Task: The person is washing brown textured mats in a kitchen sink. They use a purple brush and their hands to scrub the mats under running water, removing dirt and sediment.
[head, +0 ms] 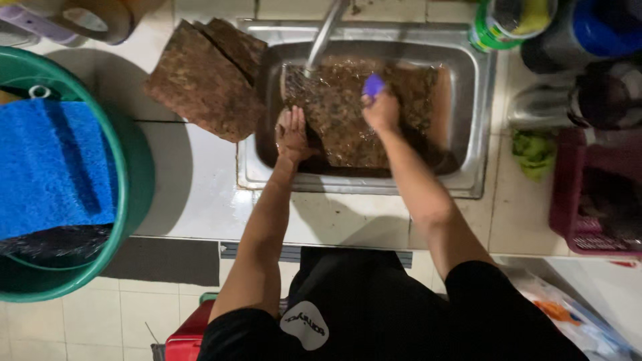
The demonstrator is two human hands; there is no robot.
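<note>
black shorts [361, 301], left hand [292, 134] on brown mat [341, 113]

A flat brown speckled slab [348, 113] lies in the steel sink [478, 134]; two more brown slabs [207, 77] rest on the surface [194, 194] left of it, beside a green tub [137, 174].

Dim, warm indoor light from above. Soft shadows of both arms cast on white counter [200, 194] toward near edge. Dull glare along steel sink [478, 120] rim and on wet mat [348, 120] under tap. Corners darker, upper right murky. Slight wide-angle bend at edges. Mild softness throughout, right hand [381, 110] slightly motion-blurred
</note>
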